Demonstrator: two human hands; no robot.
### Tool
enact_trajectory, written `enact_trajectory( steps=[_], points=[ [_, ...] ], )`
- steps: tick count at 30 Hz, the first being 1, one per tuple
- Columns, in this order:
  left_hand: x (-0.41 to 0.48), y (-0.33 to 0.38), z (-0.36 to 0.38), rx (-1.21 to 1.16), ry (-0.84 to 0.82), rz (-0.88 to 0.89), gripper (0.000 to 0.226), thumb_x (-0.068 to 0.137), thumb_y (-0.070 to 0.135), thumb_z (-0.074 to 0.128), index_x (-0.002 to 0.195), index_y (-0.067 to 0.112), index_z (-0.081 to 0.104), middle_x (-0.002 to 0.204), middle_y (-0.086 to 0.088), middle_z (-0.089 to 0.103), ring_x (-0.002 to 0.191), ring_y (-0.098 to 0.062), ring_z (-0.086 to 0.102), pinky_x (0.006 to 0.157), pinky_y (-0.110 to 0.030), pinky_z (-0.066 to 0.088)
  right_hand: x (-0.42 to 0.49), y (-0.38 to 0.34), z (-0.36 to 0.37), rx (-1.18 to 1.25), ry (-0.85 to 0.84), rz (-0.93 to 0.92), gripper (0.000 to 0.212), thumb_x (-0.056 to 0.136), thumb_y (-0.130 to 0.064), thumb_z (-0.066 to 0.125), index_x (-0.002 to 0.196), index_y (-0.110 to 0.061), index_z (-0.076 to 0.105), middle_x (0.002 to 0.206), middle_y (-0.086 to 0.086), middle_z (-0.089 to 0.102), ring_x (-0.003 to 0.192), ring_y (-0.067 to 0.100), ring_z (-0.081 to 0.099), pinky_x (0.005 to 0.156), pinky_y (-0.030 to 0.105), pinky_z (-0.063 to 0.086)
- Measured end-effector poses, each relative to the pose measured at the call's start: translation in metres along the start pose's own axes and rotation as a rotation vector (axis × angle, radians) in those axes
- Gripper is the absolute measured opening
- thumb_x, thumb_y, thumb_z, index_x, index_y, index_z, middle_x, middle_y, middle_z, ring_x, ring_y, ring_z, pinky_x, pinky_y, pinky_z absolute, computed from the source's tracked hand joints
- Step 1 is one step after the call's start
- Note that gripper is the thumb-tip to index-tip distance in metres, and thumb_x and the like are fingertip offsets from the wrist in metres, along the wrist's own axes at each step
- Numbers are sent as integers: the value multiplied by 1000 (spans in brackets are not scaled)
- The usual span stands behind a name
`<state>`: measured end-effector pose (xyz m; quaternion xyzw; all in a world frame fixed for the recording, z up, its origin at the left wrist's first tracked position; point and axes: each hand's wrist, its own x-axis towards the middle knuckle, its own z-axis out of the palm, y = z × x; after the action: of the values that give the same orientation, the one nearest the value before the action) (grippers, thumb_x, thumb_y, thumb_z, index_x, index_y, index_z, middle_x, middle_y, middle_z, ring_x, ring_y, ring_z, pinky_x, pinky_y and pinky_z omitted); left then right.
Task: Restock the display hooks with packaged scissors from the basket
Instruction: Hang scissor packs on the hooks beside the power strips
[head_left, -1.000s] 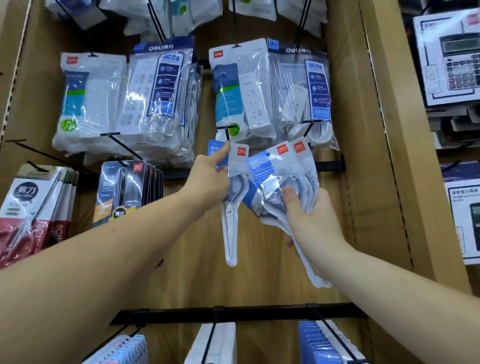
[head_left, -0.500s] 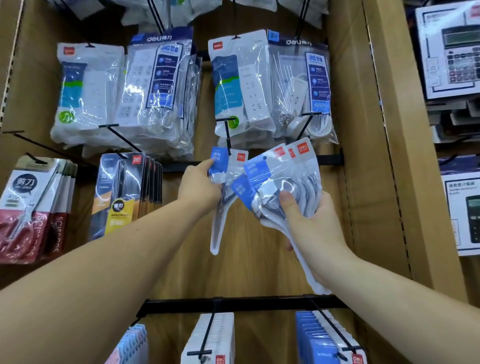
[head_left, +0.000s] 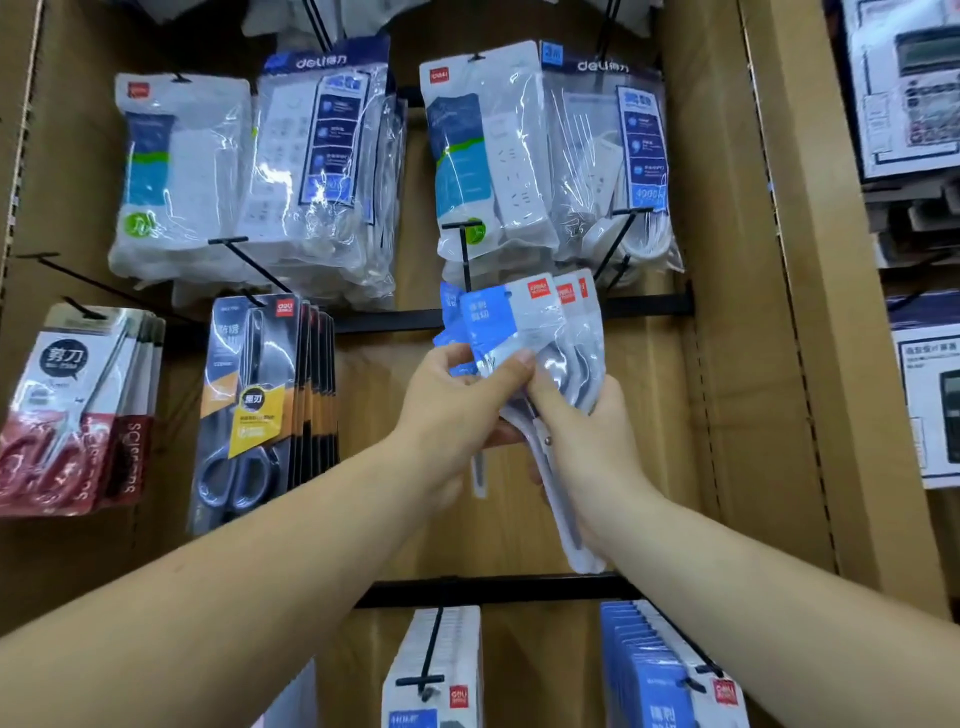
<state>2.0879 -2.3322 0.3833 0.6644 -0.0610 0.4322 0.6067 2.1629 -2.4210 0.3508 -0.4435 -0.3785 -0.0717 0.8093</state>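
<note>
Just above the grip a black hook juts out in front of hanging power strip bags. Black-handled scissor cards hang to the left. The left hand and right hand both clasp the fanned scissor packets. Their long axis is near upright, headers up; the rearmost perhaps touches the hook.

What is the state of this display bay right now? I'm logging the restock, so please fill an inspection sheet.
Surface: wooden back panel with black rails; no table in view.
Job's things: bunch of packaged scissors held just below the black hook; basket not in view.
Clutter: nothing seen.
Hands: right hand grips the bunch; left hand pinches its front packet.
Cables: white cords sealed inside the bagged power strips; none loose.
Surroundings: black-handled scissors and red scissors packs hang at left; boxed calculators at right.
</note>
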Motion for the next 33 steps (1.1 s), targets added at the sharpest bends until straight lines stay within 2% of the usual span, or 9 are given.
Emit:
enact_trajectory(
  steps=[4, 8, 14, 21, 24, 27, 29, 31, 33],
  points=[
    [7, -1, -2, 22, 8, -16, 25, 99, 18, 73, 116, 0, 69, 98, -15, 80, 75, -21, 76, 66, -32, 63, 1, -5, 0, 136, 3, 71, 32, 103, -50, 64, 123, -26, 59, 113, 5, 79, 93, 21, 79, 75, 39, 65],
    [9, -2, -8, 99, 96, 65, 11, 101, 16, 69, 109, 9, 66, 90, -7, 80, 71, -15, 75, 59, -28, 60, 1, -4, 2, -12, 53, 120, 26, 104, -54, 58, 116, -31, 55, 100, 14, 76, 54, 18, 59, 41, 23, 42],
    [22, 0, -17, 114, 151, 69, 19, 101, 20, 69, 118, 14, 60, 107, -10, 79, 92, -25, 78, 84, -49, 64, 7, -4, 2, -50, 58, 100, 21, 107, -48, 56, 116, -30, 53, 90, 6, 68, 53, 17, 53, 41, 22, 38],
    [39, 24, -29, 409, 124, 307, 67, 106, 5, 54, 161, 36, 32, 140, 12, 60, 121, -12, 65, 102, -23, 53, 35, -20, -9, -293, 87, -5, 28, 107, -47, 54, 123, -26, 44, 107, 3, 65, 67, 21, 58, 41, 23, 39],
    [48, 33, -24, 402, 35, 237, 62, 110, 4, 43, 162, 36, 35, 142, 17, 52, 93, -2, 64, 72, -9, 52, 41, -24, -9, -302, 97, -1, 28, 108, -48, 52, 119, -24, 44, 103, 6, 61, 62, 22, 55, 36, 20, 36],
    [60, 33, -22, 396, 5, 195, 65, 109, 3, 39, 160, 44, 35, 142, 23, 54, 85, -12, 61, 72, -29, 51, 43, -25, -10, -299, 93, -11, 27, 107, -48, 51, 119, -24, 47, 102, 9, 64, 53, 21, 52, 39, 21, 37],
    [67, 31, -22, 428, -1, 187, 66, 109, 4, 38, 158, 48, 35, 123, 32, 59, 86, -18, 54, 73, -35, 48, 41, -27, -10, -296, 78, -3, 28, 107, -49, 51, 120, -25, 47, 100, 7, 64, 53, 21, 51, 37, 20, 36],
    [68, 28, -22, 464, -3, 195, 66, 109, 3, 37, 158, 47, 34, 108, 37, 52, 72, -9, 56, 67, -28, 49, 38, -28, -10, -294, 65, 0, 28, 108, -50, 51, 119, -25, 46, 101, 5, 64, 56, 21, 52, 36, 19, 36],
    [64, 28, -19, 489, -16, 189, 68, 109, 0, 36, 160, 45, 30, 116, 33, 50, 50, 3, 51, 56, -18, 46, 36, -27, -9, -287, 56, -3, 28, 108, -50, 52, 120, -25, 46, 102, 6, 64, 58, 21, 53, 36, 18, 37]
  ],
)
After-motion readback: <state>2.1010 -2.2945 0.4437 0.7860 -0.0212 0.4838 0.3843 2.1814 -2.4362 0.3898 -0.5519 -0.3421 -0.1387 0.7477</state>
